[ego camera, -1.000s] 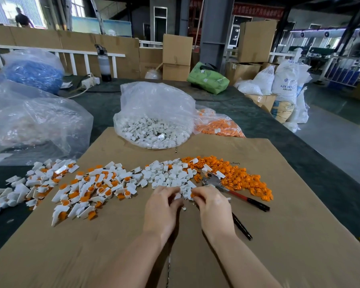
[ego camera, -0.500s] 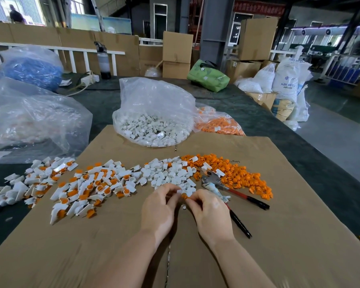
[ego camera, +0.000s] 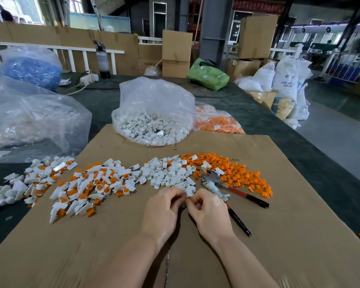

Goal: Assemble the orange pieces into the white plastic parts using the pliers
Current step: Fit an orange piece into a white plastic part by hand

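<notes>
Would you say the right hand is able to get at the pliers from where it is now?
Probably yes. The pliers lie uncovered on the cardboard just beside the right hand, nothing between them. But its fingers seem busy pinching a small piece with the left hand.

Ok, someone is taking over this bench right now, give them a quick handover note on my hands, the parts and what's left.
Left hand and right hand: fingertips together, pinching a small piece between them; it is mostly hidden.
Pliers: lying untouched on the cardboard, right of the hands.
Done: assembled white-and-orange parts heaped to the left.
Left: loose white parts ahead of the hands, loose orange pieces to the right, plus a bag of white parts behind.
</notes>
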